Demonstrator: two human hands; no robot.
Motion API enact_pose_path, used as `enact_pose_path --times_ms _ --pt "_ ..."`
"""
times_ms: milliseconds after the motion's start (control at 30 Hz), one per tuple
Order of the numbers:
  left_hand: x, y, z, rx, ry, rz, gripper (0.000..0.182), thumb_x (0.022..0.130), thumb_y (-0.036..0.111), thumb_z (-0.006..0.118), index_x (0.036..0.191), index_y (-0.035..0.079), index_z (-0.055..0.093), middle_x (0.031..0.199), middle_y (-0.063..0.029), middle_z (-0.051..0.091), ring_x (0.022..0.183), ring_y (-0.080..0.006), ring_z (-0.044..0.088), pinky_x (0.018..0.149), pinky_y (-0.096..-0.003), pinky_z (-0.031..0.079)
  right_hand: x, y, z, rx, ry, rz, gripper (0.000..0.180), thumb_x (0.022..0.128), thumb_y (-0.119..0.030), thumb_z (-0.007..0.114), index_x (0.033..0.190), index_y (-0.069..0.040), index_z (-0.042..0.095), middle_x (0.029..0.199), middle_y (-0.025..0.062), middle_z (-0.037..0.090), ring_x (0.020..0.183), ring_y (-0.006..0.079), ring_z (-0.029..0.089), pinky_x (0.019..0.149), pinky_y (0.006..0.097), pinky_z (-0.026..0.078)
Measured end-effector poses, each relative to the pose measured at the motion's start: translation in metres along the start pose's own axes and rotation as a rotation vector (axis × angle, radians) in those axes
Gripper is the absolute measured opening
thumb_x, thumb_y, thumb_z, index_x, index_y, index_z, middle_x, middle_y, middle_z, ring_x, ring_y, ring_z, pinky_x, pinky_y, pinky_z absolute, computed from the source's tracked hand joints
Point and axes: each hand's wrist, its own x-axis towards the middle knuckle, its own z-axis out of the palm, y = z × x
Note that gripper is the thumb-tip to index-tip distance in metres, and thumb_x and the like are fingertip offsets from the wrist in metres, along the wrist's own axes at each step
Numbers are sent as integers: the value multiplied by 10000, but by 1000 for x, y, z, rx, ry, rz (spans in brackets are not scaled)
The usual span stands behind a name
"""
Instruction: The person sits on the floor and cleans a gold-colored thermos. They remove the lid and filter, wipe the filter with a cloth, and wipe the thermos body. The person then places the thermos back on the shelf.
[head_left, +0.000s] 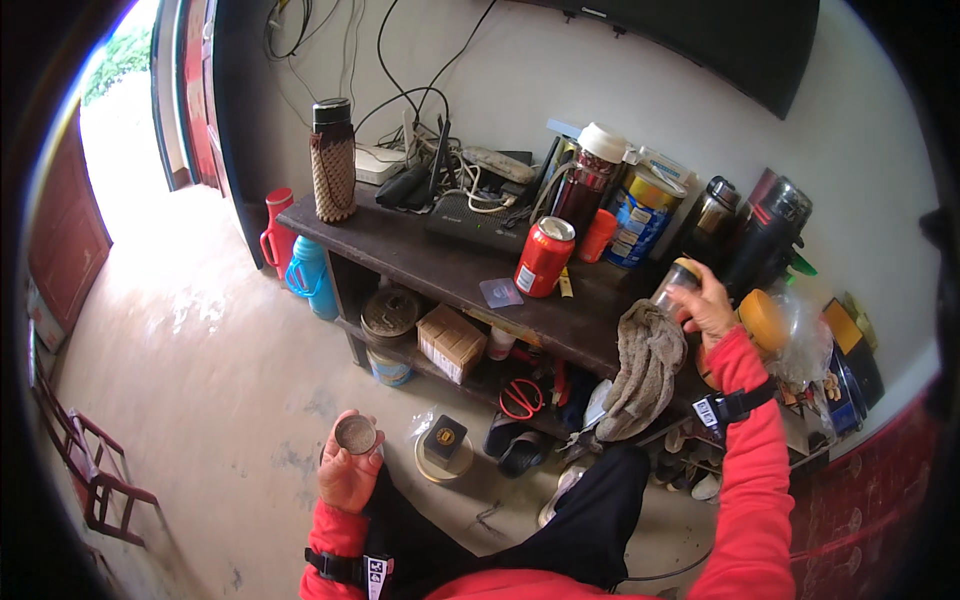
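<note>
My left hand (350, 469), palm up, holds a small round open container (355, 434) that looks filled with a brownish material. On the right, my right hand (703, 304) grips a clear jar with a yellowish lid (677, 281) above the wooden shelf unit's top (465, 262). A grey-brown cloth (641, 375) hangs over the shelf edge just below the jar. To the left of the jar, a red drink can (545, 256) stands on the top. Between my knees and the shelf, a small black box (444, 438) rests on a round stool (443, 469).
A bottle in a woven cover (333, 161), a router (476, 221) with tangled cables, a tall lidded jar (589, 176) and dark flasks (772, 225) crowd the shelf top. Red-handled scissors (521, 398) and slippers (521, 450) are lower down. A wooden chair (97, 472) stands at left.
</note>
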Motion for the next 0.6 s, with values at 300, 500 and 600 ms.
enact_pose_path --times_ms 300,500,600 --pt "4 -11 -5 35 38 -24 562 802 92 627 1288 13 356 1199 -183 495 1039 -322 555 747 -334 525 132 -6 -67 -697 649 -136 614 643 -233 776 1139 -28 476 964 167 620 862 306 624 743 370 504" --pt "-6 -3 -9 73 127 5 554 800 100 631 1278 8 367 1166 -173 521 1027 -315 561 727 -324 526 176 26 -71 -846 717 74 583 628 -265 791 1074 -19 509 1014 184 611 971 323 591 845 375 462" --pt "-3 2 -11 74 128 5 554 796 94 635 1273 4 368 1168 -171 522 1024 -309 561 727 -322 527 177 28 -72 -871 734 76 573 637 -278 789 1056 -8 507 997 190 611 899 310 616 772 379 493"
